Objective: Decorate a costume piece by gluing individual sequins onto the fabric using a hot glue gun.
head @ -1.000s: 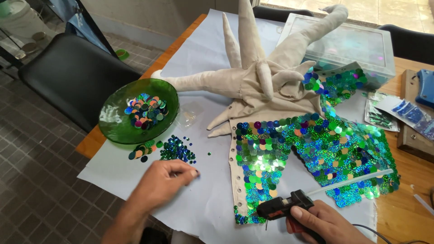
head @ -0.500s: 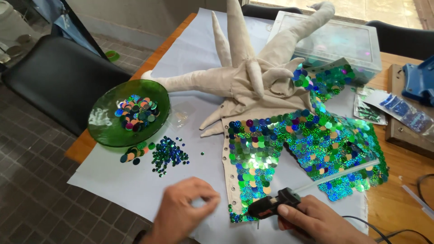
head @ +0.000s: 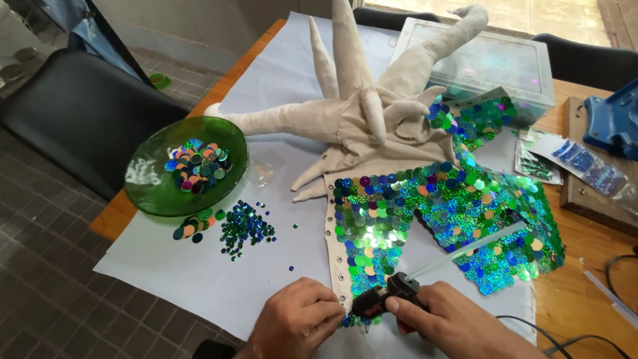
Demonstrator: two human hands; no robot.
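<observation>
A beige stuffed fabric piece (head: 359,119) with long pointed limbs lies on white paper (head: 199,279). Its lower part is covered in shiny green and blue sequins (head: 438,213). My right hand (head: 458,326) grips a black glue gun (head: 389,299) with a clear glue stick sticking out behind; the nozzle points down at the sequined fabric's near left edge. My left hand (head: 296,326) rests beside it, fingers pinched together at that same edge. Whether a sequin is between the fingers is hidden.
A green glass bowl (head: 143,183) of mixed sequins stands at the left, with loose sequins (head: 246,226) scattered beside it. A clear plastic box (head: 525,73), sequin packets (head: 578,159) and a blue object (head: 615,119) lie at the back right. A black chair (head: 80,113) stands left of the table.
My left hand has moved from the loose sequins at the left across to the fabric's near edge, next to the glue gun. The view has shifted slightly.
</observation>
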